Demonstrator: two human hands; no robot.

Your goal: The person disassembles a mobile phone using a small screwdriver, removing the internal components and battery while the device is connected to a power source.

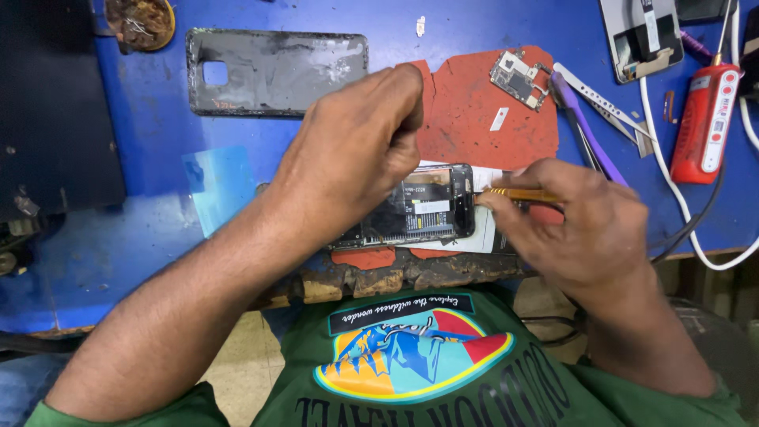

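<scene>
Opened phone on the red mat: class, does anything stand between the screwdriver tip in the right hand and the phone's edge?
Nothing visible does. The right hand holds the yellow-handled screwdriver with its tip at the right edge of the opened phone. The left hand hovers over the phone's left part, away from that edge.

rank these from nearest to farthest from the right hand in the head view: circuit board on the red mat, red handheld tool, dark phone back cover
Measured from the right hand:
1. Circuit board, just above the hand on the red mat.
2. Red handheld tool, off to the hand's right, near the bench's edge.
3. Dark phone back cover, far across to the left, beyond the left hand.
</scene>
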